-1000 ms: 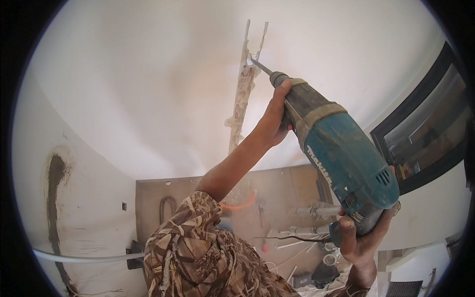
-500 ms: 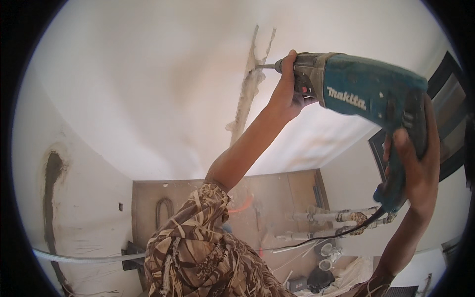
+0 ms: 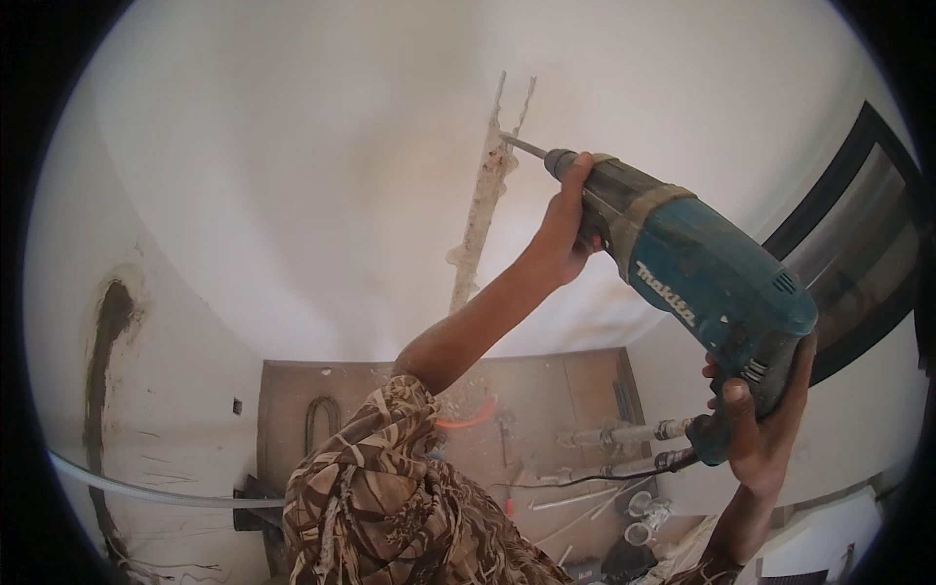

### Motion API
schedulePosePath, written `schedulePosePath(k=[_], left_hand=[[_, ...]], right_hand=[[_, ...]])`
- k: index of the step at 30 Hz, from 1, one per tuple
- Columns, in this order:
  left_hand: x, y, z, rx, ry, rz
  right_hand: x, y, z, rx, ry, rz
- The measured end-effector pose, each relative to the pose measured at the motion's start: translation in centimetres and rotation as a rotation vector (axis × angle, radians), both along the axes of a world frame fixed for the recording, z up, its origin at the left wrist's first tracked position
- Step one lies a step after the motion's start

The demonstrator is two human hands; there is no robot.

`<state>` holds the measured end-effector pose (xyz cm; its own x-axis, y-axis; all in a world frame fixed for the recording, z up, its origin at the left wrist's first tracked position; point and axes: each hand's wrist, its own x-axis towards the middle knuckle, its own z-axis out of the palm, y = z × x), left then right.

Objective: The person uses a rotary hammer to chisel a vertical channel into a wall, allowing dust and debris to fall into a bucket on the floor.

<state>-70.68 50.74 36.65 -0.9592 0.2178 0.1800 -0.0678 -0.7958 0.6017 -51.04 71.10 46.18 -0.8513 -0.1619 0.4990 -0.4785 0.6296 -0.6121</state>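
A teal and black rotary hammer [image 3: 717,258] is held up in both my hands, its nose tilted up and to the left. My left hand [image 3: 568,229] wraps around the front of its body, just behind the chuck. Around the rear handle my right hand [image 3: 765,429] is closed; the trigger is hidden. The tool's thin pointed bit [image 3: 527,147] meets a rough chased groove [image 3: 478,214] in the white wall, near the groove's upper part. Above that spot two cut lines run on upward.
A black power cord [image 3: 595,480] trails left from the handle. Pipes [image 3: 624,436] and loose rods lie low at the right. A dark-framed window [image 3: 858,263] stands on the right. Another groove [image 3: 105,351] and a pale conduit [image 3: 156,494] are at the left.
The rotary hammer's rear end and my right hand have swung down and to the left. The bit now slants upward into the groove instead of lying nearly level. My left hand has dropped slightly.
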Motion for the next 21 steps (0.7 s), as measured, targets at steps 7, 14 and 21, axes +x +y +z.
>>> schedulePosePath(k=[7,14,21], left_hand=[[-0.8,-1.3,0.3,0.174,0.09,-0.037],[0.0,-0.8,2.6,0.122,0.138,-0.027],[-0.1,-1.5,4.7,0.137,0.168,-0.056]], right_hand=[[0.0,-0.9,0.5,0.154,0.067,-0.004],[0.0,-1.6,3.5,0.02,0.069,-0.14],[-0.9,-2.4,8.8,0.228,0.123,-0.179]])
